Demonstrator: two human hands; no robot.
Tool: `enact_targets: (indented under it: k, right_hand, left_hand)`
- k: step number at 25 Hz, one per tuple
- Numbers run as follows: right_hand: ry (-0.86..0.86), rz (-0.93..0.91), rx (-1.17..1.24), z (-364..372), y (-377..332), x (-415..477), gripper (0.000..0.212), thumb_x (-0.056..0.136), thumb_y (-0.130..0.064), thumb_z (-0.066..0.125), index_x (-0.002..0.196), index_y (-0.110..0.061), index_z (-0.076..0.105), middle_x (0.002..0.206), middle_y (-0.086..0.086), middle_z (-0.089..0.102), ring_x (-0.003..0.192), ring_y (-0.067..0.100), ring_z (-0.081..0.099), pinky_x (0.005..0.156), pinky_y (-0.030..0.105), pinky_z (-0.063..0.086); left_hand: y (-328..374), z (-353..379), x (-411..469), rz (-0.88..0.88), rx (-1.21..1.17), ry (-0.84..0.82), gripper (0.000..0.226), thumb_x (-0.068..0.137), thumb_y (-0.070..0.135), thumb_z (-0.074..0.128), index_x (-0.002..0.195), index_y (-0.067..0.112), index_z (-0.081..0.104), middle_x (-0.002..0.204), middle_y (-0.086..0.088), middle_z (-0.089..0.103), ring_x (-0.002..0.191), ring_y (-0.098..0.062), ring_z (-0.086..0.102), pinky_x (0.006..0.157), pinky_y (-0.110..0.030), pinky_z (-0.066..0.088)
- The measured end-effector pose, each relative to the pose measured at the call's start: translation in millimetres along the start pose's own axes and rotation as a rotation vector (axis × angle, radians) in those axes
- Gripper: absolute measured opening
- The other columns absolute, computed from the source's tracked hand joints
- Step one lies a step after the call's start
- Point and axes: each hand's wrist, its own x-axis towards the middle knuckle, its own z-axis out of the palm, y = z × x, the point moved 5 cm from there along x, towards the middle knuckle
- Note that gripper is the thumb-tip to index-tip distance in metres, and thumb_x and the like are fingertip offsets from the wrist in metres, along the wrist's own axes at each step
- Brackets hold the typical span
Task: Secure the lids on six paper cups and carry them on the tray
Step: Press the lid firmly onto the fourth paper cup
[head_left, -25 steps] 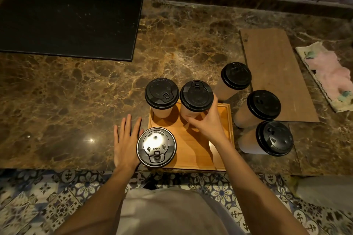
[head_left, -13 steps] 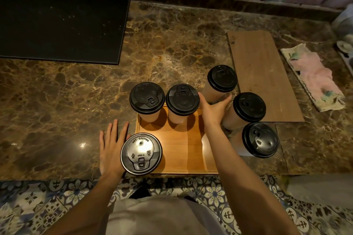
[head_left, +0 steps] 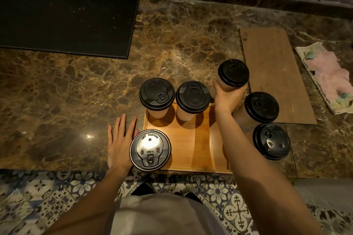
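Note:
A wooden tray [head_left: 193,145] lies at the marble counter's near edge. Three lidded paper cups stand on it: two at its far end [head_left: 157,94] [head_left: 193,97] and one at its near left corner [head_left: 150,149]. My right hand [head_left: 226,99] grips a fourth lidded cup [head_left: 233,73] by its side, just beyond the tray's far right corner. Two more lidded cups [head_left: 261,107] [head_left: 271,141] stand on the counter to the right of the tray. My left hand [head_left: 119,142] lies flat on the counter beside the tray's left edge.
A black mat [head_left: 65,17] covers the far left of the counter. A wooden board [head_left: 275,70] lies right of the cups, with a pink and white cloth [head_left: 328,76] beyond it. A brick wall runs along the back. Patterned floor tiles show below the counter edge.
My right hand left the middle cup on the tray, reached right and closed round the far cup on the counter. The left hand stayed flat beside the tray.

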Motion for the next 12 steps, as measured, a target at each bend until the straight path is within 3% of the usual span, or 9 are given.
enact_targets:
  k: [2, 5, 9, 12]
  right_hand:
    - [-0.017, -0.039, 0.024, -3.5, -12.4, -2.8, 0.1, 0.069, -0.027, 0.086, 0.15, -0.013, 0.029, 0.15, 0.005, 0.042, 0.142, 0.019, 0.034, 0.108, 0.02, 0.02]
    - [-0.03, -0.135, 0.101, -15.1, -48.7, -6.1, 0.1, 0.068, -0.027, 0.086, 0.149, -0.014, 0.03, 0.149, 0.004, 0.043, 0.14, 0.017, 0.036, 0.112, 0.024, 0.024]
    - [-0.03, -0.307, 0.174, -48.1, -109.6, -11.0, 0.096, 0.068, -0.031, 0.086, 0.146, -0.011, 0.034, 0.146, 0.002, 0.045, 0.133, 0.004, 0.039, 0.107, 0.01, 0.034]
    - [-0.086, -0.404, 0.161, -77.1, -147.6, -22.2, 0.096, 0.067, -0.039, 0.084, 0.145, -0.01, 0.035, 0.143, 0.002, 0.048, 0.133, 0.009, 0.045, 0.108, 0.021, 0.041]
  left_hand:
    - [-0.9, 2.3, -0.9, 0.011, 0.009, 0.017, 0.058, 0.097, 0.046, 0.016, 0.148, 0.024, 0.003, 0.158, -0.01, -0.004, 0.147, -0.024, -0.005, 0.118, -0.042, -0.01]
    - [-3.5, 4.8, -0.2, 0.005, -0.015, 0.024, 0.06, 0.1, 0.042, 0.034, 0.149, 0.023, 0.006, 0.159, -0.009, -0.003, 0.147, -0.024, -0.005, 0.119, -0.044, -0.006]
    - [-5.2, 8.0, -1.1, 0.027, 0.04, 0.031, 0.067, 0.091, 0.052, 0.017, 0.148, 0.024, -0.003, 0.159, -0.011, -0.007, 0.147, -0.025, -0.007, 0.118, -0.043, -0.009]
    - [-8.0, 11.1, 0.1, 0.021, 0.031, 0.0, 0.077, 0.093, 0.052, 0.042, 0.151, 0.022, 0.0, 0.159, -0.011, -0.009, 0.147, -0.025, -0.009, 0.118, -0.044, -0.007]
